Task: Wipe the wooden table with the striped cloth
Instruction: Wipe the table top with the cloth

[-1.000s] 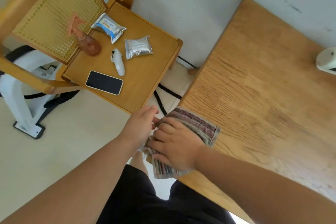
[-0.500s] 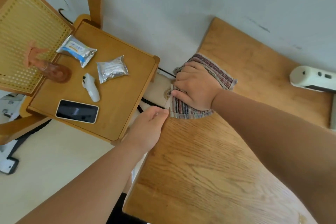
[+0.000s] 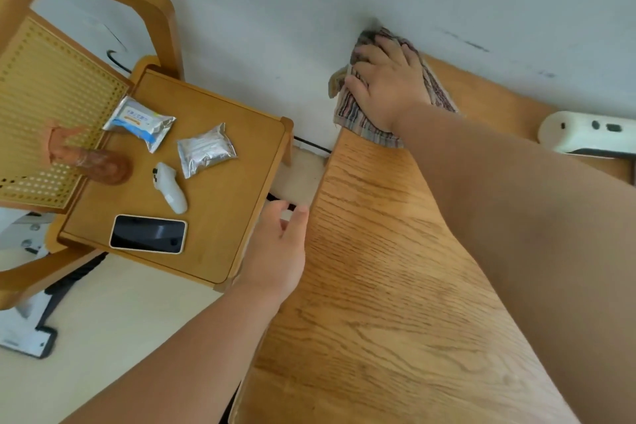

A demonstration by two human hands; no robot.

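Observation:
The striped cloth [image 3: 351, 115] lies bunched at the far left corner of the wooden table [image 3: 375, 279], against the white wall. My right hand [image 3: 387, 86] presses flat on top of it, fingers spread over the fabric, and part of the cloth hangs over the table's left edge. My left hand [image 3: 278, 251] rests at the table's left edge, further toward me, fingers slightly apart and holding nothing.
A white power strip [image 3: 585, 136] lies on the table at the far right. To the left stands a wooden chair [image 3: 220, 217] whose seat carries a phone [image 3: 148, 233], a white controller [image 3: 170, 188], two foil packets and a brown bottle [image 3: 99, 165]. Black cables run along the floor.
My right hand has slid the cloth along the table's left edge, from the near corner away to the far corner by the wall. My left hand let go of the cloth and stayed at the edge.

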